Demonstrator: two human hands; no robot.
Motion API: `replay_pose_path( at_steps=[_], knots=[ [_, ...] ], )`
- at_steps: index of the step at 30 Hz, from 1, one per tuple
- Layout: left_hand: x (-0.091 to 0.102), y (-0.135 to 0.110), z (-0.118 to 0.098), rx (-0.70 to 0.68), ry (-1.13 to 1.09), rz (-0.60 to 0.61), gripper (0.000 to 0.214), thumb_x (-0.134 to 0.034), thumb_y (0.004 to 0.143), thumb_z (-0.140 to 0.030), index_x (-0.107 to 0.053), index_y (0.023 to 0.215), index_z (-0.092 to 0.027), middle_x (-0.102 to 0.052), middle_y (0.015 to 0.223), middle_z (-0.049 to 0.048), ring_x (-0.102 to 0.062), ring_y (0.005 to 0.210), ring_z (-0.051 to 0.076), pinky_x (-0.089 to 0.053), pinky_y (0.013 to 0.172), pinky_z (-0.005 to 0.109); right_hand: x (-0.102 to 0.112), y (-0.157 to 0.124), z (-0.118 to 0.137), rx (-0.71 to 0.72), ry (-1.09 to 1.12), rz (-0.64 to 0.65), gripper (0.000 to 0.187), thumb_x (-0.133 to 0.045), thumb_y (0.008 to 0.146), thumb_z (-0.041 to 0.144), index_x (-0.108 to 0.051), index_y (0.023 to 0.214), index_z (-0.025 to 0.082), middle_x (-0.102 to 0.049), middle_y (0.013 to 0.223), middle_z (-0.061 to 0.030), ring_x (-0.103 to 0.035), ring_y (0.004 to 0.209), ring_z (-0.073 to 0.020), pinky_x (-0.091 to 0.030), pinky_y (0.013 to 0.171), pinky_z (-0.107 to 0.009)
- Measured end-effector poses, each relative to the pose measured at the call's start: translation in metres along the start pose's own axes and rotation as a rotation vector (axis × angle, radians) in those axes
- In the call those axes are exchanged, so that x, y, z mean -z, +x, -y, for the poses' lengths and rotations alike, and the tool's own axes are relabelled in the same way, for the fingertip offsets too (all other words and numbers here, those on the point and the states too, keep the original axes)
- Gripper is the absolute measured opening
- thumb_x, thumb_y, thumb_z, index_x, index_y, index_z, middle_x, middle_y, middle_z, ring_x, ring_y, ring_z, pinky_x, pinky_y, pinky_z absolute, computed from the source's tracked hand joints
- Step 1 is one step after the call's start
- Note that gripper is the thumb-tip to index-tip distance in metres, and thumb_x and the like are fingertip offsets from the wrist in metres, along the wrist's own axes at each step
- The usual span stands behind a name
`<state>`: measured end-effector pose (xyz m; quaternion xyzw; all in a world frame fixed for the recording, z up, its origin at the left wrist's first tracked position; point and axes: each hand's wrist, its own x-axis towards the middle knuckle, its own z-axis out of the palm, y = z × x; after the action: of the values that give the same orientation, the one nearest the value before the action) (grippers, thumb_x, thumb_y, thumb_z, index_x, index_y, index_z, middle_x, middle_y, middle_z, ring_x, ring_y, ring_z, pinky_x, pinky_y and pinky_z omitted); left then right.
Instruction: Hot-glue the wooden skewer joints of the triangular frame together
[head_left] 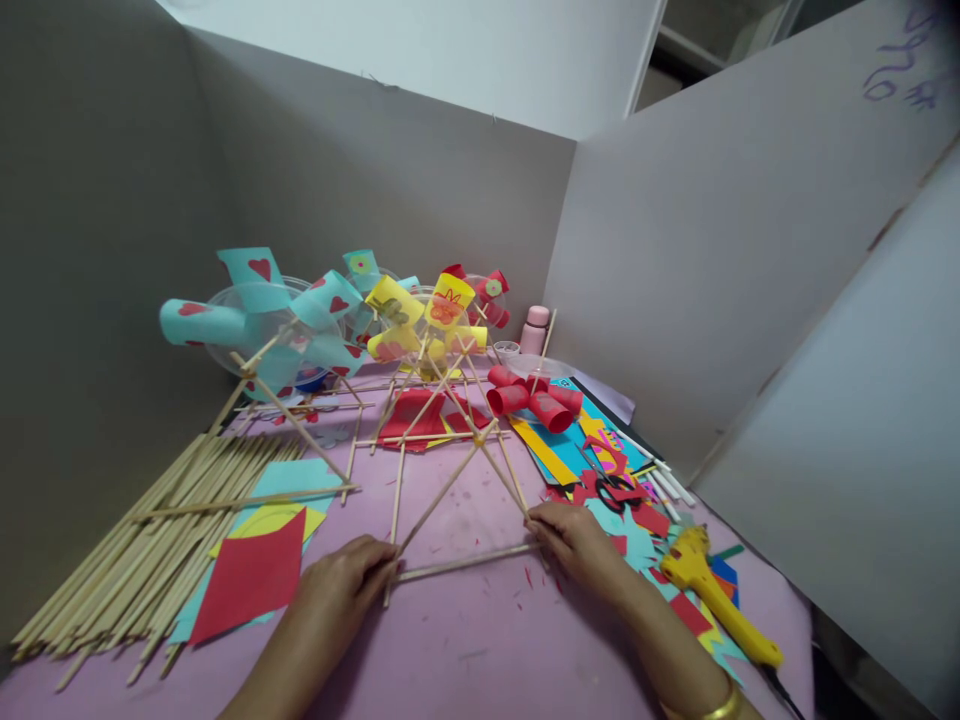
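A frame of thin wooden sticks (474, 556) stands on the table in front of me, its slanting sticks meeting at a top joint. My left hand (346, 585) pinches its near left corner, where several sticks cross. At the near right corner, the fingers of my right hand (581, 548) are closed round the stick ends. One stick runs level between my two hands. Behind it, a red paper-roll pinwheel (551, 408) lies by a clear plastic disc. Left of the frame stands a stick stand bearing a light-blue pinwheel (259, 315) with red hearts.
Loose wooden sticks (142, 550) are heaped at the left, beside a red paper sheet (251, 575). To the right lie a yellow glue gun (712, 590), black-handled scissors (619, 490) and paper scraps. A yellow pinwheel (450, 305) and a pink bottle (534, 330) stand farther back, near grey partition walls.
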<state>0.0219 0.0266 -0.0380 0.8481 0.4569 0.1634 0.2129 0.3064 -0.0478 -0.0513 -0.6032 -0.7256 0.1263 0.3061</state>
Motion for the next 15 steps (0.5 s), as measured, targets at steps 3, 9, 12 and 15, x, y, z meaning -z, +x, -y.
replay_pose_path(
  at_steps=[3,9,12,15],
  knots=[
    [0.0017,-0.0016,-0.0005,-0.023,-0.019,0.022,0.023,-0.047,0.08,-0.034,-0.066,0.079,-0.021,-0.068,0.078,0.0032,-0.063,0.072,0.018,-0.044,0.065,0.025,-0.0007,-0.0002,-0.0011,-0.004,0.009,-0.002,0.028,-0.04,0.091,0.023,-0.05,0.064,0.019,-0.051,0.061,0.0021,-0.046,0.059,-0.0117,-0.032,0.057,-0.023],
    [0.0015,-0.0037,-0.0011,-0.015,0.006,0.054,0.019,-0.046,0.081,-0.03,-0.063,0.078,-0.02,-0.066,0.081,0.0031,-0.062,0.075,0.018,-0.043,0.068,0.027,-0.0014,-0.0004,-0.0031,-0.013,0.031,-0.003,0.028,-0.041,0.091,0.024,-0.051,0.066,0.019,-0.051,0.061,0.0027,-0.047,0.058,-0.0114,-0.032,0.056,-0.023],
    [-0.0017,-0.002,-0.0009,-0.029,0.012,0.039,0.023,-0.044,0.084,-0.034,-0.063,0.082,-0.02,-0.067,0.085,0.0046,-0.062,0.079,0.019,-0.044,0.07,0.027,-0.0011,0.0002,-0.0027,-0.023,0.037,-0.001,0.026,-0.042,0.091,0.024,-0.055,0.069,0.019,-0.054,0.063,0.0024,-0.049,0.06,-0.0115,-0.033,0.057,-0.022],
    [-0.0043,0.0008,-0.0006,-0.023,0.038,0.013,0.03,-0.04,0.086,-0.035,-0.065,0.08,-0.02,-0.068,0.083,0.0051,-0.063,0.078,0.019,-0.045,0.07,0.028,-0.0019,0.0014,-0.002,-0.039,0.042,-0.005,0.024,-0.043,0.09,0.024,-0.058,0.072,0.019,-0.057,0.065,0.0015,-0.051,0.062,-0.012,-0.035,0.058,-0.022]
  ],
)
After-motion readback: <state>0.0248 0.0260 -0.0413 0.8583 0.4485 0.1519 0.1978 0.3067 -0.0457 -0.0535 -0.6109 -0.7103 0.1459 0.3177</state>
